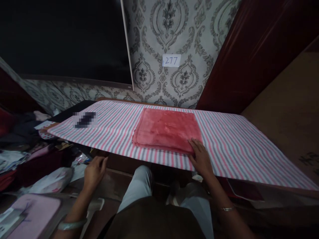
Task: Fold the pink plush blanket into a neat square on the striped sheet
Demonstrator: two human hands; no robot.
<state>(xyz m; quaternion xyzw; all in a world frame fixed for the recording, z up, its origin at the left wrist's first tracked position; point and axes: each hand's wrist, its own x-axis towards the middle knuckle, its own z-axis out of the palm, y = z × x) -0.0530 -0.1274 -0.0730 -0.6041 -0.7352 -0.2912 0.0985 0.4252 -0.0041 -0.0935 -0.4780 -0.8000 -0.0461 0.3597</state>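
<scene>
A folded coral-pink plush towel (169,127) lies flat near the middle of a board covered with striped cloth (112,127). My right hand (200,157) rests on its near right corner, fingers stretched out over the fabric and not gripping it. Off the board's front edge, to the left, my left hand (96,172) hangs apart from the towel. Its fingers are loosely curled in, and I see nothing in them.
A blurred-out dark object (85,120) lies on the cloth's left part. Behind stands a large black screen (67,39) against patterned wallpaper. Bags and clothes (54,179) are heaped at left, near a pink padded seat (37,212). A dark red panel (239,59) rises at right.
</scene>
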